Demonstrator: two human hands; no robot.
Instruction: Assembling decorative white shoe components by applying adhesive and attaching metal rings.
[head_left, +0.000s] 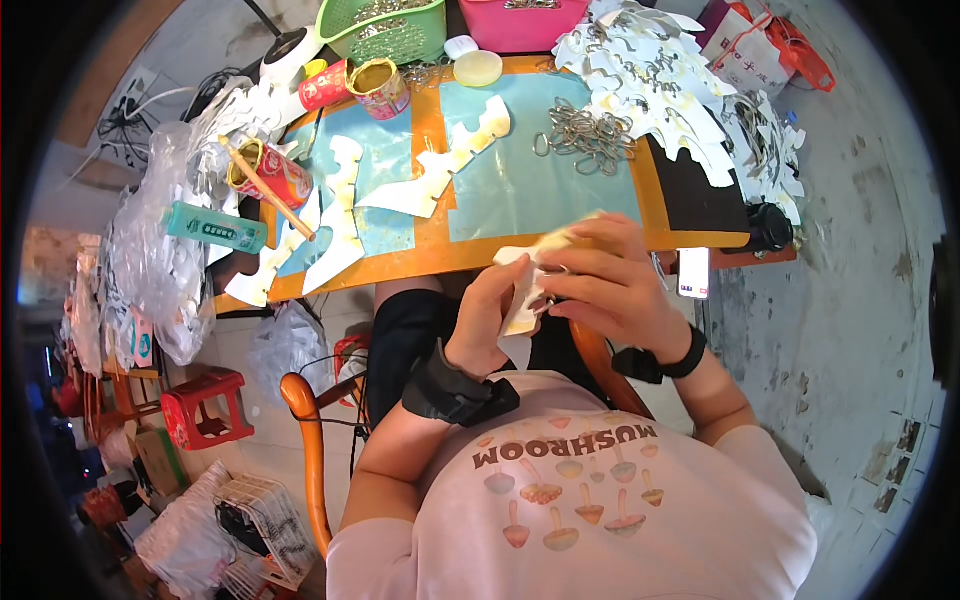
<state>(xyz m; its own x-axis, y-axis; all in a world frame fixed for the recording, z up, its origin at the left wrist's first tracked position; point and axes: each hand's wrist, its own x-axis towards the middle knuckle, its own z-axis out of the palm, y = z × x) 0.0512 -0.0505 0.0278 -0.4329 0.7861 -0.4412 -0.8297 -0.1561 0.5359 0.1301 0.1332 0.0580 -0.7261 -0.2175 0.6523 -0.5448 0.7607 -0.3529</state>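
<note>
Just off the table's near edge, my left hand (482,318) grips a white cut-out piece (523,305) with yellowish glue smears. My right hand (612,285) is closed on the upper part of the same piece, its fingers bent over it. Something small and metallic shows between the hands, partly hidden by the fingers. Beyond them, white shaped pieces with yellow glue marks lie on the blue-covered tabletop: one piece (445,165) in the middle, another piece (340,225) to its left. A loose pile of metal rings (590,137) lies to the right.
A glue can (285,180) with a wooden stick (265,190) across it stands left, near a teal box (215,228). Another open can (380,90) sits farther back. Green (420,40) and pink baskets (525,28) line the far edge. White pieces (650,80) heap far right; a phone (693,272) is below.
</note>
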